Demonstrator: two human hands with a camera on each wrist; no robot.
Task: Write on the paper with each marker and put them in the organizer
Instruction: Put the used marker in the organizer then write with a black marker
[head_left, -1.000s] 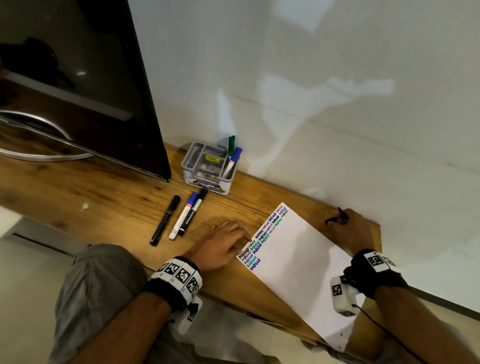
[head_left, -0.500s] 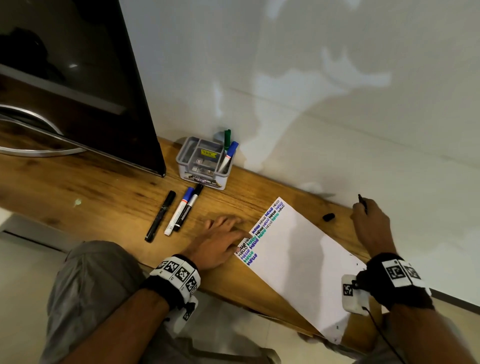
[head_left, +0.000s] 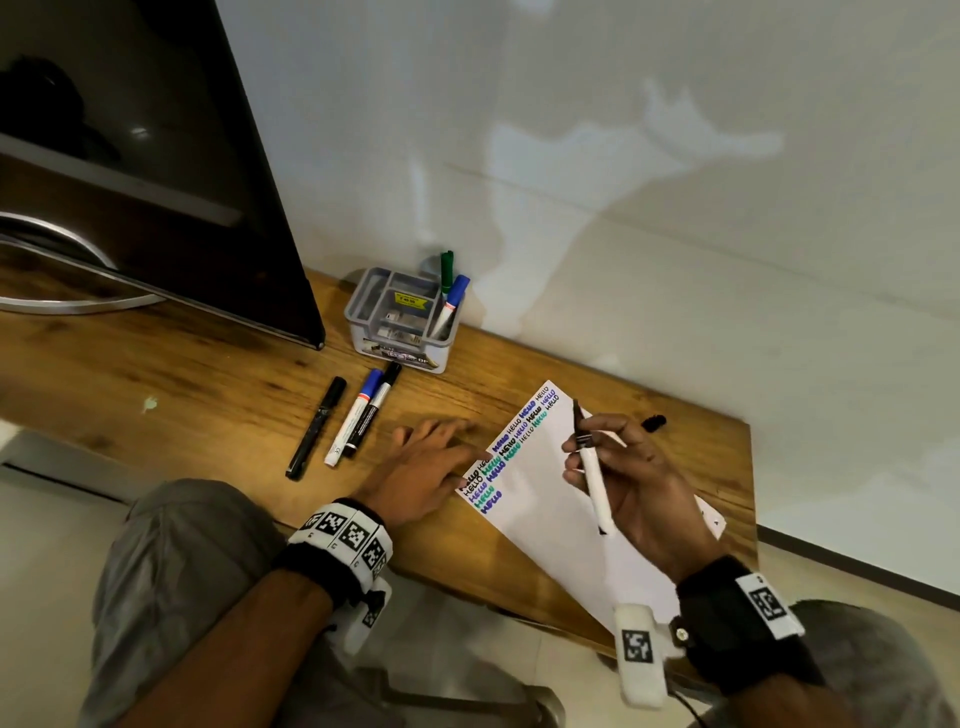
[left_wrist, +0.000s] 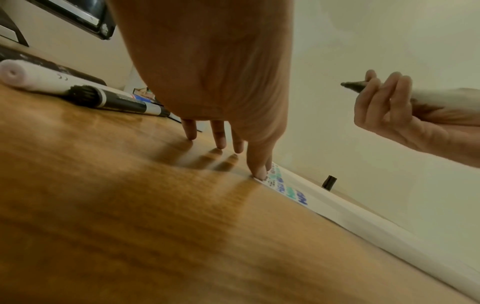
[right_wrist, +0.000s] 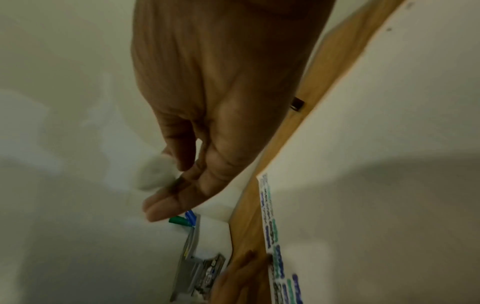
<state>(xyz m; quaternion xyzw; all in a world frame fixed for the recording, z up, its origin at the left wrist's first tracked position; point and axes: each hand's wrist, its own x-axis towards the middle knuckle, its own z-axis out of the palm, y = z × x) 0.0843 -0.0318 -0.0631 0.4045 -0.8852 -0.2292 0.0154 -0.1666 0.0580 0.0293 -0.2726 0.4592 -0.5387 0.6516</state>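
So the right hand (head_left: 631, 483) has its fingers wrapped around an uncapped white marker (head_left: 592, 475), tip up in the air above the paper (head_left: 550, 499), not touching it yet. Its black cap (head_left: 653, 422) is lying on the worktop (head_left: 208, 384) just past the sheet's far edge, close to the wall. The left hand (head_left: 431, 470) is flat with fingers straight, one fingertip pinning the paper's edge right by the rows of HELLO. Three more markers lie side by side left of that hand, and the organizer (head_left: 402, 319) at the back already holds a green and a blue one. What I'd worry about: only one fingertip seems to be on the sheet, so a firm stroke could make it slide or twist. That loose cap could also get knocked off the worktop's edge by the right wrist, and the marker would go into the organizer uncapped.
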